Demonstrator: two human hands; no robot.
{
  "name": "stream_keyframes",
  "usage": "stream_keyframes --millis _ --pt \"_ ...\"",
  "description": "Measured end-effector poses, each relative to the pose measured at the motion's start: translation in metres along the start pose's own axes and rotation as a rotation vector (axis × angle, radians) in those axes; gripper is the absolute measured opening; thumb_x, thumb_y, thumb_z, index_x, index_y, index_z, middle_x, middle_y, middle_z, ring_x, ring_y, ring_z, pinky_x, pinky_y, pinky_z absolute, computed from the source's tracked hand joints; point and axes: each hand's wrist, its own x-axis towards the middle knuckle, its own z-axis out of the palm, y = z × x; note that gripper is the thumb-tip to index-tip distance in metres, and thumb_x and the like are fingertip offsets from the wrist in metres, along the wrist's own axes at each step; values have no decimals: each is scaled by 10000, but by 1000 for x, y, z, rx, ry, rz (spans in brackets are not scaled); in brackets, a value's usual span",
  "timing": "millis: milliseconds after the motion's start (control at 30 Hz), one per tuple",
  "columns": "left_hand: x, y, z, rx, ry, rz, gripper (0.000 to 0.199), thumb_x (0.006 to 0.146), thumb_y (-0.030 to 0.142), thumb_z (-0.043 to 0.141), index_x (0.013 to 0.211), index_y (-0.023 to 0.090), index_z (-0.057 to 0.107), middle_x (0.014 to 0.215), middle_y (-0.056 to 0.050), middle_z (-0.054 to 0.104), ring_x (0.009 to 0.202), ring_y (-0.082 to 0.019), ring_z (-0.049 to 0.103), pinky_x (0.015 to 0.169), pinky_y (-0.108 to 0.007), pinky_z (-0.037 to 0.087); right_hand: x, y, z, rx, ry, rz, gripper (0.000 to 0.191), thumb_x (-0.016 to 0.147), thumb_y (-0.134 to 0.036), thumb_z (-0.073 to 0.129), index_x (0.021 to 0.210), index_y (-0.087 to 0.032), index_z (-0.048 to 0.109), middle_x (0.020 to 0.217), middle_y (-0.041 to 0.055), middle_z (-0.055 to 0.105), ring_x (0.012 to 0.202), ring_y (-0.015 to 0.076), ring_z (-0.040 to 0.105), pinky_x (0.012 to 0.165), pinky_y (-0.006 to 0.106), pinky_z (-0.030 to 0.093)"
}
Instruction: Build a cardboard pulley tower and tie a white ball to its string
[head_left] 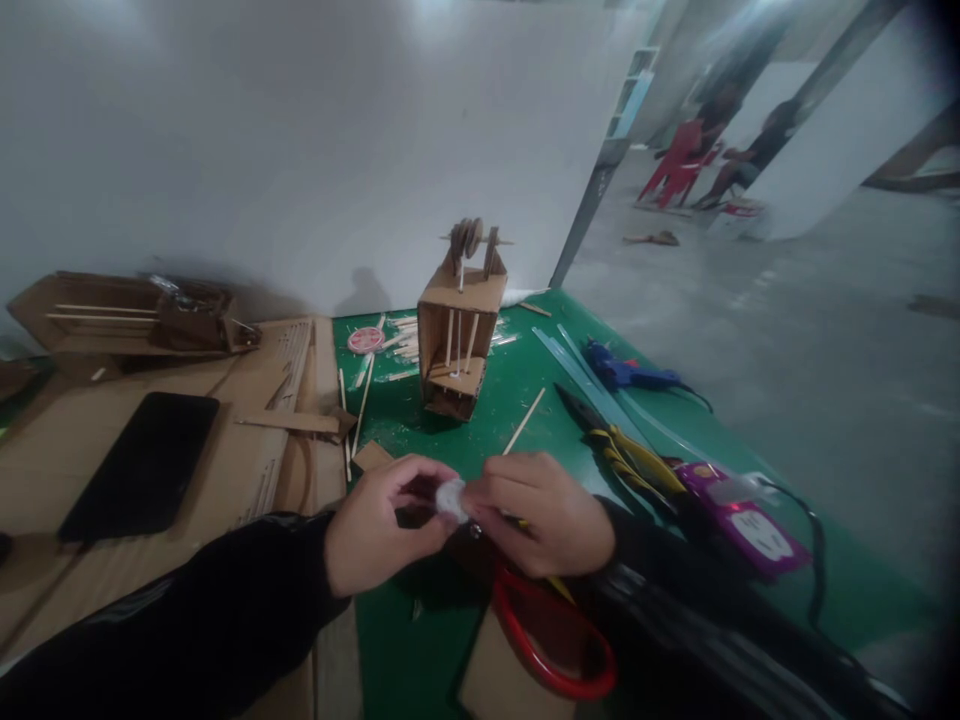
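Note:
Between my two hands, low in the middle of the view, is a small white roll (451, 498), blurred, perhaps wound string. My left hand (394, 515) pinches it from the left with thumb and fingers. On its right side, my right hand (544, 510) has its fingertips closed on it. Beneath my right wrist lie red-handled scissors (555, 680), partly hidden, beside a piece of cardboard (491, 665). Beyond my hands stands an upright cardboard box frame (427, 350) with sticks inside and cardboard discs (469, 238) on a stick axle at its top.
Yellow-handled pliers (637, 455), a blue glue gun (626, 372), clear glue sticks (577, 365) and a purple box (742, 515) lie right on the green table (405, 640). Left are a black phone (142, 465) and another cardboard build (112, 310). People sit in the far background.

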Motion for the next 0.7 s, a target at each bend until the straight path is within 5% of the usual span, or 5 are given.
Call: stream_keyframes --millis 200,367,533,700 --pt "-5 5 3 -19 -37 43 333 735 96 652 1030 192 532 978 -35 637 888 -160 633 820 -275 513 0 10 7 112 82 91 177 949 -211 486 924 -156 652 752 53 620 656 130 540 574 231 413" --pt "-9 10 2 -32 12 90 556 735 87 658 1225 254 456 1065 -43 595 994 -176 596 865 -274 489 2 18 14 225 150 220 144 932 -211 522 862 -151 633 735 43 610 664 125 548 597 226 424" --pt "-8 17 -4 178 0 183 362 860 236 583 1220 266 562 1073 -61 546 962 -186 578 825 -268 480 -1 22 22 267 86 251 173 929 -171 450 831 -142 589 720 37 559 649 127 514 581 226 389" --pt "-4 14 -5 282 117 199 304 883 291 563 1182 240 569 1115 -73 552 1047 -207 555 893 -280 440 -4 19 26 223 -25 248 174 896 -142 447 757 -154 549 700 23 499 621 126 467 559 226 356"
